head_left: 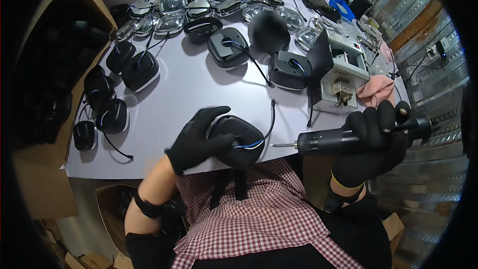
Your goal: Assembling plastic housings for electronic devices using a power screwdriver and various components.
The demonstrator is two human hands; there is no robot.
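Both the left hand (199, 139) and the right hand (371, 142) wear black gloves. Black bands circle each forearm, and a thin yellow line edges the right glove's cuff. A red-and-white checked apron with black straps covers dark clothing.

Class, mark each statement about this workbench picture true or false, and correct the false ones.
1. The left hand rests on a black housing at the table's near edge. True.
2. The right hand holds an electric screwdriver with its tip pointing toward the housing. True.
3. Both hands are bare. False: both wear black gloves.
4. The housing in hand has a cable coming out of it. True.
5. The table is covered in green cloth. False: its surface is white.
6. The screwdriver tip is driven into the housing. False: it is apart from it, to its right.
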